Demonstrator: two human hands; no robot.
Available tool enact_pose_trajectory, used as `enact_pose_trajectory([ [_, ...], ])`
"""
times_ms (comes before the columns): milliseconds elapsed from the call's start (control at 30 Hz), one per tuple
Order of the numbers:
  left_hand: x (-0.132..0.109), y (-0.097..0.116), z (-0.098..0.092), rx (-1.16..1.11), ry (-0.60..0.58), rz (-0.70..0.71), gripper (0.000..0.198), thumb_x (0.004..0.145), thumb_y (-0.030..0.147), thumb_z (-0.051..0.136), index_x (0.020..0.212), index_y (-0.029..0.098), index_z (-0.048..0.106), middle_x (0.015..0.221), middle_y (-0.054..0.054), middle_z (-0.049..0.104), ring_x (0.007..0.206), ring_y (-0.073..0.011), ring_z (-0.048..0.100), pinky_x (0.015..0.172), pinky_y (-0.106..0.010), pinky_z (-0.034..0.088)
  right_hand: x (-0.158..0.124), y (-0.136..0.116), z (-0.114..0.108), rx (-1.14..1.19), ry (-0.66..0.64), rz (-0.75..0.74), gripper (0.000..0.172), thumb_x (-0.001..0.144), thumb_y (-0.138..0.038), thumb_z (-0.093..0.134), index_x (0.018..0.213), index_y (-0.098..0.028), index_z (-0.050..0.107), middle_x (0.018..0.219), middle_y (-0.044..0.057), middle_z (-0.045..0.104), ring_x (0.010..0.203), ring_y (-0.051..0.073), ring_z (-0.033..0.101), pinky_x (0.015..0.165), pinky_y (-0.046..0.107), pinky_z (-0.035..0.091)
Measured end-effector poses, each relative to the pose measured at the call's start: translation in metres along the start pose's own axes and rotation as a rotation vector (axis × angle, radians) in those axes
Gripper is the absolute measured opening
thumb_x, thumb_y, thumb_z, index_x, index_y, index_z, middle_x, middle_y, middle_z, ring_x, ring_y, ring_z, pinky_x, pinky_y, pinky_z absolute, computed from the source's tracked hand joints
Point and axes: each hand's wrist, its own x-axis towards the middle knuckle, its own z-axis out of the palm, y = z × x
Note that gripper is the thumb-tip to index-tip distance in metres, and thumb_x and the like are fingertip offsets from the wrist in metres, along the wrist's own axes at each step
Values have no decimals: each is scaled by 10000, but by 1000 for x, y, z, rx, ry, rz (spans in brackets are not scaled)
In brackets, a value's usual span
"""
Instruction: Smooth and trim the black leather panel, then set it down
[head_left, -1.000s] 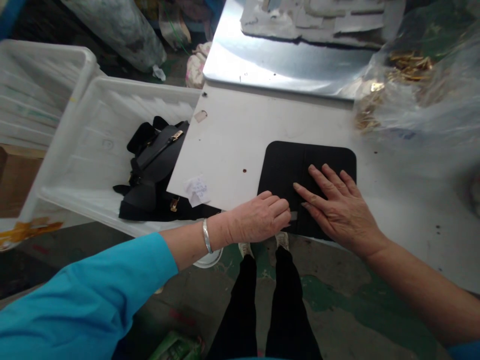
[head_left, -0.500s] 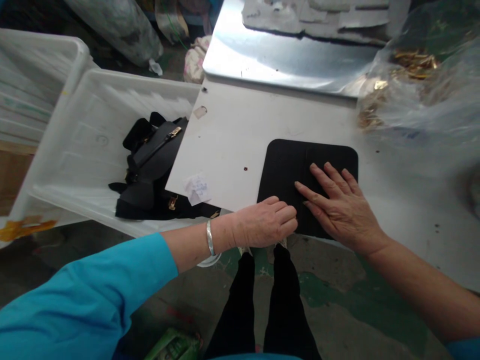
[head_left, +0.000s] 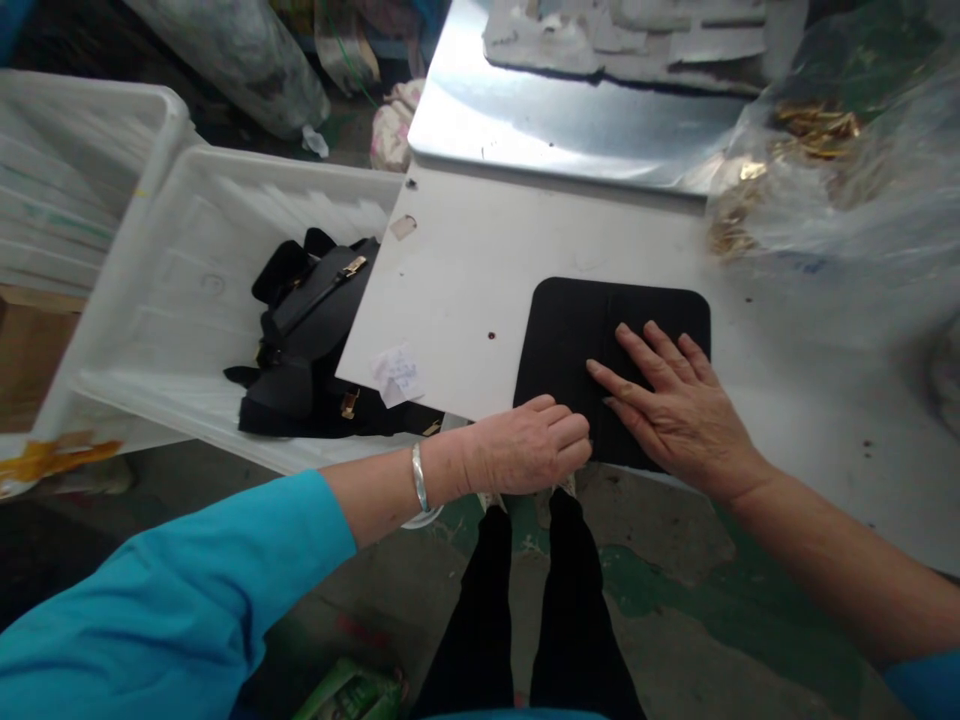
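Observation:
A flat black panel with rounded far corners [head_left: 562, 335], perhaps leather, lies at the near edge of the white table [head_left: 442, 290]. A straight line or seam runs down it. My right hand [head_left: 679, 410] rests flat on its right half, fingers spread. At the panel's near left edge, my left hand [head_left: 532, 445] is closed with curled fingers, back of the hand upward. Whatever its fingertips pinch is hidden beneath the hand.
A white plastic bin [head_left: 187, 300] at left holds black pieces with gold buckles [head_left: 311, 330]. Clear plastic bags of gold-coloured metal parts [head_left: 814, 130] stand at right. A shiny metal sheet [head_left: 570, 135] lies at the back. A paper scrap [head_left: 397, 375] sits near the table's left corner.
Both hands keep nearly the same pose on the black panel. The view has shifted very slightly; nothing has visibly been picked up or let go.

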Motion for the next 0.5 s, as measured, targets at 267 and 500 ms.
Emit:
enact_pose_trajectory([
  [267,0,5,-2,-45,-14,47,123,951,181,501,893,131,597,823,-55,604,715,-179,537,684,-340,387,1,1,0,-9,5,-13,515,947,-313,528,1450,-346,421,1603,121,319,1478,365,270,1149,634,312],
  [500,-7,57,1,-258,-25,5,116,938,175,506,846,148,571,758,-22,582,636,-157,525,617,-320,436,1,0,0,18,18,15,589,955,-340,511,1503,-231,325,1576,136,372,1477,336,283,1174,610,307],
])
